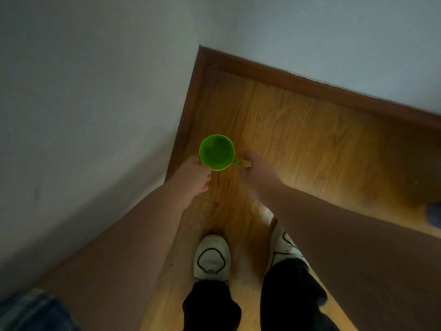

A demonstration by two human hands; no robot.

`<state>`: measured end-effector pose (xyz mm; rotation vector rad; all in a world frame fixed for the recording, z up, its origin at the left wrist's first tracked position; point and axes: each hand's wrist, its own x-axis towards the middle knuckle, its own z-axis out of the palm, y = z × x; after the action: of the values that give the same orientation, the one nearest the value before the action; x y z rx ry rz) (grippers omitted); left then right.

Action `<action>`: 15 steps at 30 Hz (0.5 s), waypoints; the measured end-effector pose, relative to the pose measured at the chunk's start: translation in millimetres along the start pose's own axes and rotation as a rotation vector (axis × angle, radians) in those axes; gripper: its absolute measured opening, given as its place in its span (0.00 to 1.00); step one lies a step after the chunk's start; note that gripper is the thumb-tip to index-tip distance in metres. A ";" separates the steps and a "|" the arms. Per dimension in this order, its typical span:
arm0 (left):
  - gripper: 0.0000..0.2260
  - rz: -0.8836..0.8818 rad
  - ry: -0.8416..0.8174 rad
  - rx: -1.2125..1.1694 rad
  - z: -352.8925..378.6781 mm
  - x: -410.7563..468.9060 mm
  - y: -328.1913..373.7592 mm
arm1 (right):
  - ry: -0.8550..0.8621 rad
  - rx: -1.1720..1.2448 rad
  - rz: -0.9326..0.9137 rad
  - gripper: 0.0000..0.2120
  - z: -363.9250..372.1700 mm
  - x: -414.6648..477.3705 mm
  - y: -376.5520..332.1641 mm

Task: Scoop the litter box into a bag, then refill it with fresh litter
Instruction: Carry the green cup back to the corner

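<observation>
A bright green plastic scoop cup (pixel 216 152) is held in the air over the wooden floor, its mouth facing up and nothing visible inside. My right hand (pixel 254 168) pinches its small handle on the right side. My left hand (pixel 193 177) touches the cup's left side with its fingertips, the other fingers curled under. No litter box, bag or litter shows in this view.
I stand in a room corner. White walls (pixel 95 91) meet a brown baseboard (pixel 310 86) above the wooden floor (pixel 310 144). My white sneakers (pixel 212 258) and dark trouser legs are below. A blue object (pixel 434 215) pokes in at the right edge.
</observation>
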<state>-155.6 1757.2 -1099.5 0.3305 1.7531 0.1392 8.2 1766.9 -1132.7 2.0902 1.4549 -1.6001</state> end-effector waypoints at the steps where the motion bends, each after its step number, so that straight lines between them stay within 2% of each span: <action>1: 0.19 0.016 0.017 0.039 -2.5 -8.2 3.3 | -0.007 -0.006 0.018 0.20 -8.4 -5.9 -2.1; 5: 0.26 0.056 0.097 0.207 -20.9 -67.4 20.7 | 0.008 -0.018 -0.016 0.21 -59.2 -66.3 -27.4; 9: 0.23 0.142 0.118 0.457 -32.6 -182.4 59.7 | 0.016 -0.019 -0.061 0.21 -136.9 -187.8 -59.6; 12: 0.23 0.285 0.087 0.686 -36.6 -309.7 100.7 | 0.099 0.007 -0.055 0.21 -210.5 -315.4 -89.3; 15: 0.22 0.547 0.092 0.897 -30.5 -453.0 152.8 | 0.227 0.035 -0.032 0.22 -283.3 -457.3 -110.8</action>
<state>-83.9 1771.0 -626.1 1.4699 1.6879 -0.2617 129.8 1722.9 -599.0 2.3446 1.5447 -1.4478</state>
